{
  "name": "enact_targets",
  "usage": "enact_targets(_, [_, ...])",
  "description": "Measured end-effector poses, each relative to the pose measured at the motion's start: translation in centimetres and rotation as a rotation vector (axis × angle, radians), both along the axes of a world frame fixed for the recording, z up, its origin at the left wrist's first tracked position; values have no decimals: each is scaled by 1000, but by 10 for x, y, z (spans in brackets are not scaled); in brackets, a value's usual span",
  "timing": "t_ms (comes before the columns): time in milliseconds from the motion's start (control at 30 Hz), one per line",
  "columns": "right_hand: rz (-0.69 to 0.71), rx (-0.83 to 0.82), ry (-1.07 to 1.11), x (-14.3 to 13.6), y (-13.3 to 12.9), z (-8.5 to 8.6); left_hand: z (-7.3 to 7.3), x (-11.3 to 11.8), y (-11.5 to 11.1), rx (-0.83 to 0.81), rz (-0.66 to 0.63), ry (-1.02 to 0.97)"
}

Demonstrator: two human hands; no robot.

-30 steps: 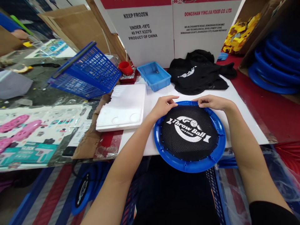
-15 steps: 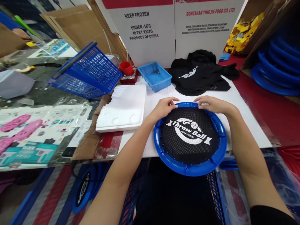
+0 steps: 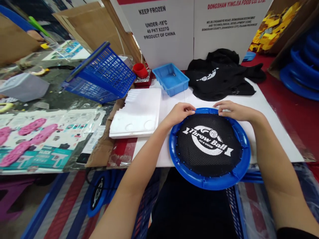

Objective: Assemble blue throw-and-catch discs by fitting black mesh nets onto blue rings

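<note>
A round blue ring (image 3: 211, 183) with black mesh (image 3: 196, 156) stretched inside lies at the front edge of the white board, its near side over the edge. White "Throw Ball" lettering shows on the mesh. My left hand (image 3: 183, 112) grips the ring's far rim left of centre, fingers curled over it. On the same rim, right of centre, is my right hand (image 3: 230, 110), its fingers bent onto the ring and mesh edge. Behind the hands lies a heap of black mesh pieces (image 3: 221, 78) with a white print.
Behind the ring sit a light blue tray (image 3: 171, 79), a red cup (image 3: 140, 70) and a white foam slab (image 3: 137, 113). A blue basket (image 3: 99, 74) leans at left. Blue rings (image 3: 299, 73) are stacked at right. A large carton stands behind.
The whole view has shifted, so things appear farther right. Both hands stay at the ring's far rim, with little visible change in their hold.
</note>
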State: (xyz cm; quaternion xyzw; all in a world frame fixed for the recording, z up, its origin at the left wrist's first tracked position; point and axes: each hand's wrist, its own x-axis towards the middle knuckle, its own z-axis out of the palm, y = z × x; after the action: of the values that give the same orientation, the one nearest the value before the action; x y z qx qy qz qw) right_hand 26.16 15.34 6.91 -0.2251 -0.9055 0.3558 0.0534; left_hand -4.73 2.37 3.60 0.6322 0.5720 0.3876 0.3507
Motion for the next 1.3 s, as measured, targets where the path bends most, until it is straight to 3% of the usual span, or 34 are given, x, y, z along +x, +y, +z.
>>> enact_targets(200, [-1, 23, 10, 0, 3, -7, 0, 2, -1, 38, 13, 34])
enact_targets(433, [5, 75, 21, -2, 3, -7, 5, -6, -1, -30, -100, 30])
enact_targets(700, [-20, 88, 9, -4, 1, -10, 5, 2, -3, 106, 2, 175])
enact_targets(900, [-24, 85, 2, -3, 2, -11, 8, 1, -6, 65, -2, 172])
enact_targets(1033, [-34, 80, 21, -4, 1, -12, 12, 6, -13, 183, -32, 296])
enact_targets(1200, [-172, 39, 211, -10, -14, 0, 14, 26, -23, 388, -154, 506])
enact_targets(1300, [-47, 42, 178, -16, -25, 4, 10, 33, -26, 336, -221, 658])
